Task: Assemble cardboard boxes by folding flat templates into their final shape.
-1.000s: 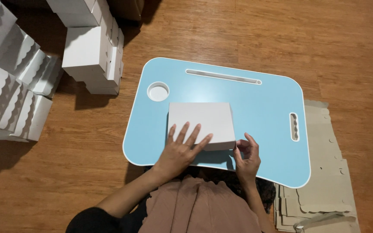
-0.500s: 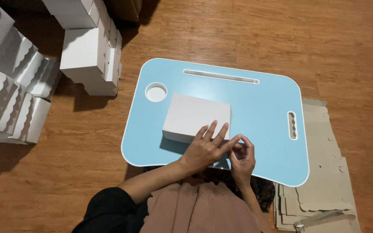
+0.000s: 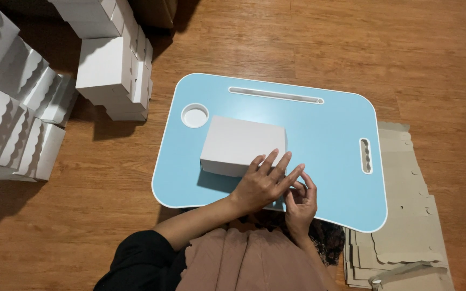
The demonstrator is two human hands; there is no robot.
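One white box on the tray, closed up, lid face flat toward me, sitting left of centre on the blue lap table, just right of and nearer than the round cup recess. Over the last second it slid left and turned a bit: its long edges now run skewed to the table's far slot instead of parallel. My left hand moved with that, from flat on the lid's near half to the box's near right corner, fingers spread wide, tips resting on the lid edge, not clamped on anything. My right hand sits partly under the left one, fingers curled in at that same corner; whether they pinch a flap or just press the side wall I cannot tell, the left hand covers it. My read: the body is formed and work has narrowed to one corner, so I'd call this box nearly finished. Outward: finished white boxes with scalloped edges are stacked on the wood floor far left, more plain-sided ones near the table's far left corner. Flat brown card blanks are piled on the floor at right, partly under the table's edge.
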